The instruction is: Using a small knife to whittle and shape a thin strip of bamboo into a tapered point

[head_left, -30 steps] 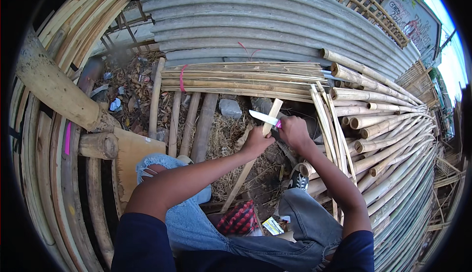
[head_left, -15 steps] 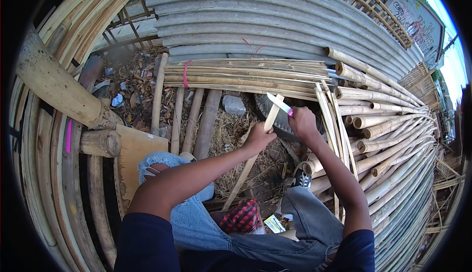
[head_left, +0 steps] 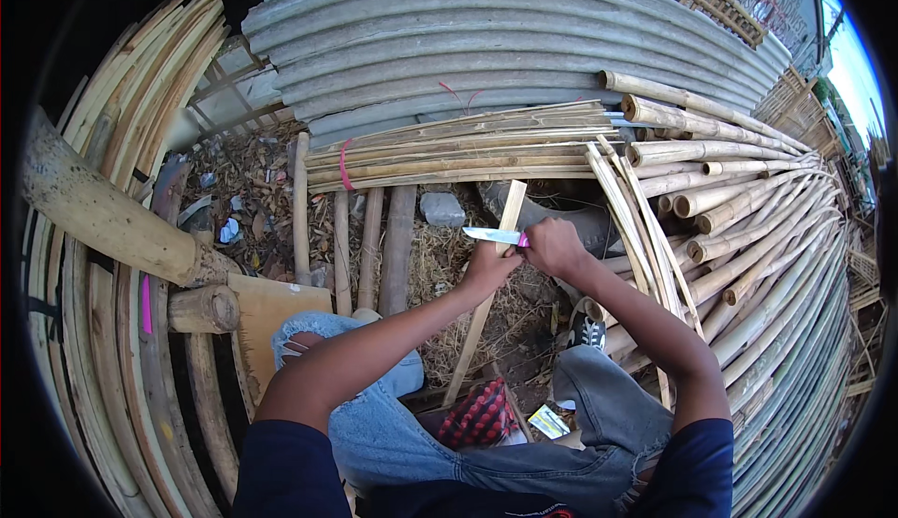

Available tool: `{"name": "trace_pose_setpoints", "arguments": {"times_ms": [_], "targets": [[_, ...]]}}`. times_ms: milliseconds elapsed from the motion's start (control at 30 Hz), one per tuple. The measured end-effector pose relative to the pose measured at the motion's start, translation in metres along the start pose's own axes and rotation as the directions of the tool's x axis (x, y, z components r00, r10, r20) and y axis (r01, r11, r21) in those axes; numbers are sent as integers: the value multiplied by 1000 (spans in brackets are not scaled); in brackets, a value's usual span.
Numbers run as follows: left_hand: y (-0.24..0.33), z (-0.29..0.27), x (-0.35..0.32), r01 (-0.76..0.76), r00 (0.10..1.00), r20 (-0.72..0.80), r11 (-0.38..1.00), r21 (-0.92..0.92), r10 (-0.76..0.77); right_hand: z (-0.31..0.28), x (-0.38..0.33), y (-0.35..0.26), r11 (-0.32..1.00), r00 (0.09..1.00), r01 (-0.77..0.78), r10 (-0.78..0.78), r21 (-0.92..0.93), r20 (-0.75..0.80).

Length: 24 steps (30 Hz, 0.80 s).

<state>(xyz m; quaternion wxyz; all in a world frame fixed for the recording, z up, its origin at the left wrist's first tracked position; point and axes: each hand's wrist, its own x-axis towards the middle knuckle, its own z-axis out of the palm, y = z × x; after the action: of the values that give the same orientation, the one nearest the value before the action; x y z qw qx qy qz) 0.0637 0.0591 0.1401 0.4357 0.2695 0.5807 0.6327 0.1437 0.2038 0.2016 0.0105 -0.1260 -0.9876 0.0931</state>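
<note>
Between the two hands, a thin bamboo strip (head_left: 486, 289), slanting from the lap up toward the bundles. Left hand (head_left: 486, 268) wrapped round the strip just below the blade; right hand (head_left: 554, 245) closed on the pink handle of a knife (head_left: 494, 235), blade pointing left across the strip and lying against it just above the left fingers. A second ago, held further up the strip and angled; half a second ago, lifted clear near the strip's top end; now brought back down and set flat across the strip close to the left grip. Judged from that: one shaving stroke ended, another being set up at a lower starting point. Beyond the grip, a tied bundle of split bamboo (head_left: 449, 148) against a grey corrugated sheet (head_left: 486, 50). Right of the knife hand, a stack of round bamboo poles (head_left: 739, 200). Below the grip, jeans-clad knees (head_left: 374, 396), a red-and-black checked cloth (head_left: 479, 415) between them, shavings on the ground. Far to the left, a thick wooden post (head_left: 103, 209).
</note>
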Motion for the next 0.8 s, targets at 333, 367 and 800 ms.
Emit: {"name": "trace_pose_setpoints", "arguments": {"times_ms": [333, 367, 800], "targets": [[5, -3, -2, 54, 998, -17, 998, -34, -55, -3, -6, 1, 974, 969, -227, 226, 7, -101], [7, -3, -3, 77, 997, -16, 996, -42, -78, -4, -7, 1, 964, 947, -266, 267, 30, -177], [9, -3, -2, 161, 987, 46, 981, -111, -156, -49, 46, 81, 903, 876, -247, 363, 352, -317]]}}
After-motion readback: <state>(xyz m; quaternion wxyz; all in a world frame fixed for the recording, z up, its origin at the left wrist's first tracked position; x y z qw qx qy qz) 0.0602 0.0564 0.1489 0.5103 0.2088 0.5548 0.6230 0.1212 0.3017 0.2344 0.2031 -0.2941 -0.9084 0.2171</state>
